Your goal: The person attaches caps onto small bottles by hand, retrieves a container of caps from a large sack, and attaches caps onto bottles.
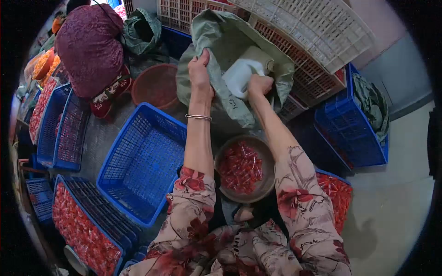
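Observation:
My left hand (200, 71) is closed around the near left rim of a pale green woven sack (209, 27), holding its mouth up. The sack gapes wide. Inside its opening, my right hand (260, 85) grips the handle of a white plastic jug (239, 76), which lies tilted. The sack's contents are hidden from me. Below the sack, between my forearms, a round brown bowl (268, 184) holds small red pieces in clear wrappers (241, 168).
A blue plastic basket (152, 149) stands on the left, with stacked crates of red wrapped pieces (83, 230) below it. White crates (317, 32) and blue crates (345, 115) rise on the right. A reddish round tub (154, 85) sits near another person (90, 46) at upper left.

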`<state>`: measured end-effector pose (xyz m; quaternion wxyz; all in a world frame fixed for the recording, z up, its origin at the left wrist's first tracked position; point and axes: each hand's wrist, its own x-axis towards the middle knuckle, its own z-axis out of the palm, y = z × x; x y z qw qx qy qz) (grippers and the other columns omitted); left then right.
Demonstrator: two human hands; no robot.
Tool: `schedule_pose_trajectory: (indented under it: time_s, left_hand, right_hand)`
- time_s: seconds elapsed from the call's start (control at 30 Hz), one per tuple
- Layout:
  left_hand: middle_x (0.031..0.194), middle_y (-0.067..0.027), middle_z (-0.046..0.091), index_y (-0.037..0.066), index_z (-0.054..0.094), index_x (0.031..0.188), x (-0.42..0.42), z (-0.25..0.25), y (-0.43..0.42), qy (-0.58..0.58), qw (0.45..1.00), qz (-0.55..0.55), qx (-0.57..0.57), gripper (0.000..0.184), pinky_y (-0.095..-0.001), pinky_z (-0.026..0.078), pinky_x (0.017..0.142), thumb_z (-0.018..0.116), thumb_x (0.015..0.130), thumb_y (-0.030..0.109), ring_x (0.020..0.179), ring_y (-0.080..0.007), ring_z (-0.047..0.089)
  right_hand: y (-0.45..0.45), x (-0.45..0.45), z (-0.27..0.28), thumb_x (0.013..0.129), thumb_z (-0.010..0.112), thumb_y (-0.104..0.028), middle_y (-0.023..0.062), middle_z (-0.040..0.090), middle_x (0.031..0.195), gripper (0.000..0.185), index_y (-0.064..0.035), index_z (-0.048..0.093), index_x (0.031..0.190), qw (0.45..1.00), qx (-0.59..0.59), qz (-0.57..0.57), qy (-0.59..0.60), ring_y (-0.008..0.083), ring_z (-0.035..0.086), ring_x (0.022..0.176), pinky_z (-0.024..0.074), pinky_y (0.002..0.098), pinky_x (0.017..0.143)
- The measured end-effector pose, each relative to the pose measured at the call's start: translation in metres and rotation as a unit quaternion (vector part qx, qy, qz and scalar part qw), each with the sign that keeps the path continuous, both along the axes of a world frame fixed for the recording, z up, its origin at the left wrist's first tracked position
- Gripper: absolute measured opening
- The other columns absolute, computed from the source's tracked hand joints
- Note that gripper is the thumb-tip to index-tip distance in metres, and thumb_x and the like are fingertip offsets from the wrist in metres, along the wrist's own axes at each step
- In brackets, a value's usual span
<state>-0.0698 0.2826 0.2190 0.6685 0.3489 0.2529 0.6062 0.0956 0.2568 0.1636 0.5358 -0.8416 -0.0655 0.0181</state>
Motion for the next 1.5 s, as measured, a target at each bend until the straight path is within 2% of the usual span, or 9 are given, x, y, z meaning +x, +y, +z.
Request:
schedule_pose_trajectory:
  time_s: [0.07,0.3,0.4,0.67,0.93,1.2,1.27,1.37,1.5]
  left_hand:
    - [0.093,-0.0022,0.066,0.003,0.065,0.102,0.007,0.009,-0.017,-0.093,0.990,-0.100,-0.023,0.024,-0.0280,0.049,0.072,0.056,0.094,0.024,0.083,-0.0122,0.062]
    - [0.082,0.0032,0.061,0.004,0.064,0.090,0.072,0.008,-0.069,0.021,0.959,-0.271,0.078,0.016,-0.0234,0.044,0.064,0.062,0.089,0.019,0.071,-0.0050,0.051]
    - [0.091,-0.0046,0.065,0.002,0.061,0.105,0.033,0.025,-0.031,-0.126,0.979,-0.157,-0.030,0.024,-0.0288,0.050,0.075,0.065,0.085,0.015,0.080,-0.0139,0.062]
    - [0.099,-0.0048,0.065,-0.003,0.061,0.110,-0.030,0.020,-0.006,0.135,0.990,-0.005,0.034,0.030,-0.0255,0.047,0.076,0.067,0.086,0.014,0.085,-0.0116,0.061]
    - [0.083,-0.0089,0.067,-0.005,0.063,0.096,-0.009,0.010,-0.007,0.232,0.963,0.094,0.097,0.029,-0.0301,0.047,0.069,0.066,0.085,0.022,0.076,-0.0113,0.057]
    - [0.098,-0.0141,0.063,-0.007,0.056,0.108,-0.017,0.023,-0.019,0.283,0.948,0.125,0.075,0.037,-0.0322,0.046,0.080,0.066,0.086,0.020,0.088,-0.0194,0.059]
    - [0.103,-0.0159,0.055,-0.006,0.047,0.116,-0.005,0.029,-0.043,0.366,0.806,0.394,0.246,0.046,-0.0356,0.044,0.083,0.069,0.084,0.017,0.093,-0.0257,0.055]
    - [0.100,-0.0148,0.052,-0.004,0.048,0.113,0.000,0.028,-0.056,0.246,0.790,0.388,0.405,0.041,-0.0356,0.044,0.080,0.069,0.082,0.014,0.089,-0.0268,0.054]
    - [0.098,-0.0135,0.056,-0.004,0.052,0.110,-0.016,0.020,-0.048,0.246,0.819,0.370,0.363,0.035,-0.0347,0.046,0.079,0.067,0.084,0.014,0.087,-0.0246,0.057]
  right_hand:
    - [-0.010,0.009,-0.003,0.075,0.063,-0.007,0.0299,0.061,0.108,0.035,0.0090,0.056,0.105,1.000,0.003,-0.002,0.023,0.0436,0.062,0.099,0.0482,0.0462,0.087]
    - [-0.016,0.062,-0.073,0.081,0.059,-0.013,0.0215,0.065,0.098,0.031,0.0089,0.058,0.103,0.906,0.222,0.131,0.335,0.0328,0.066,0.080,0.0513,0.0412,0.071]
    - [0.019,0.085,-0.110,0.084,0.057,-0.016,0.0192,0.066,0.096,0.032,0.0081,0.059,0.104,0.882,0.235,0.133,0.387,0.0299,0.065,0.077,0.0511,0.0391,0.068]
    - [0.091,0.144,-0.162,0.089,0.054,-0.024,0.0135,0.067,0.091,0.035,0.0058,0.061,0.106,0.864,0.207,0.131,0.440,0.0231,0.064,0.070,0.0504,0.0343,0.059]
    - [0.052,0.017,-0.008,0.088,0.059,-0.029,0.0125,0.067,0.091,0.036,0.0019,0.061,0.105,0.843,0.324,0.081,0.422,0.0238,0.063,0.070,0.0502,0.0365,0.056]
    - [0.065,0.004,-0.021,0.089,0.063,-0.029,0.0114,0.063,0.102,0.036,-0.0008,0.057,0.110,0.800,0.426,0.042,0.421,0.0219,0.062,0.072,0.0491,0.0360,0.052]
    - [0.043,-0.018,0.023,0.092,0.059,-0.029,0.0104,0.062,0.105,0.034,-0.0022,0.056,0.112,0.780,0.444,0.012,0.441,0.0201,0.061,0.071,0.0488,0.0335,0.053]
    - [0.010,0.011,0.007,0.092,0.057,-0.025,0.0089,0.062,0.104,0.031,-0.0030,0.056,0.114,0.785,0.422,0.110,0.440,0.0191,0.060,0.071,0.0493,0.0318,0.056]
    - [-0.034,0.040,0.005,0.092,0.055,-0.020,0.0068,0.062,0.102,0.029,-0.0041,0.056,0.116,0.778,0.409,0.232,0.418,0.0178,0.059,0.071,0.0500,0.0295,0.060]
